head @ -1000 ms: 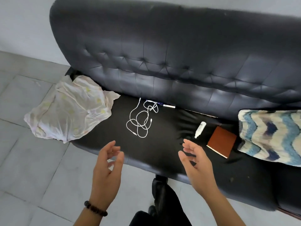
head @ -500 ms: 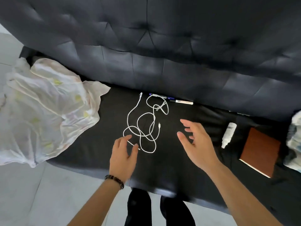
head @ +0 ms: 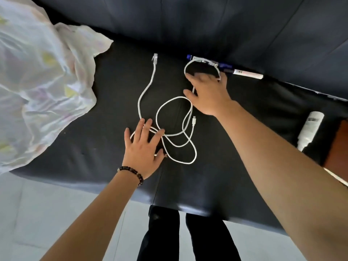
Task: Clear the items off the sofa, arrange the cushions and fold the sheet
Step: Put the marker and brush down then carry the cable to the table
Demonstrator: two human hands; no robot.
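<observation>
A tangled white cable lies in the middle of the black sofa seat. My left hand rests flat on the cable's near loops, fingers spread. My right hand reaches over the cable's far loop, fingers apart and touching it close to a blue-and-white pen at the base of the backrest. A crumpled white sheet drapes over the seat's left end. A small white bottle and a brown notebook lie at the right.
The tufted black backrest fills the top of the view. Grey floor tiles and my dark trouser legs show below the seat's front edge.
I have leaned in close to the seat. Both hands moved forward from the air in front of the sofa down onto the white cable. The patterned cushion has left the view.
</observation>
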